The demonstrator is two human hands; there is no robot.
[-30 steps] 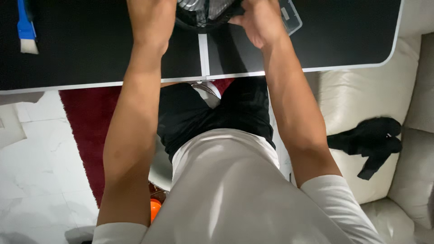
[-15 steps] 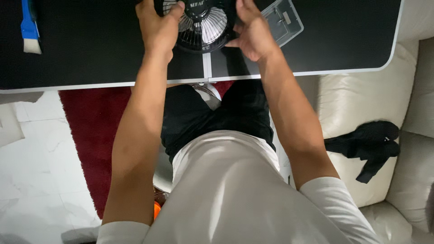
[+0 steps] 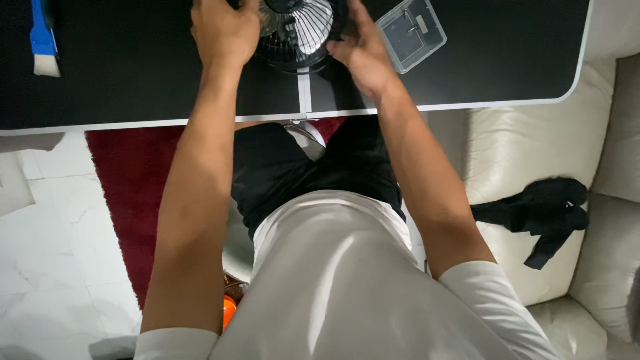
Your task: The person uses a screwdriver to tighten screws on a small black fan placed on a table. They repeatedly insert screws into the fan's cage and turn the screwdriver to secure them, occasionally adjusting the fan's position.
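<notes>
Black-caged desk fan (image 3: 297, 33), now drawn nearer on the worktop (image 3: 133, 87), is gripped by the closed left hand (image 3: 223, 30) and right hand (image 3: 360, 50).

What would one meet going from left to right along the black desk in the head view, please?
Blue brush → left hand → small black fan → right hand → clear plastic box, all on or over the desk.

A small round black fan (image 3: 297, 33) with a wire grille lies on the black table's far edge.
</notes>
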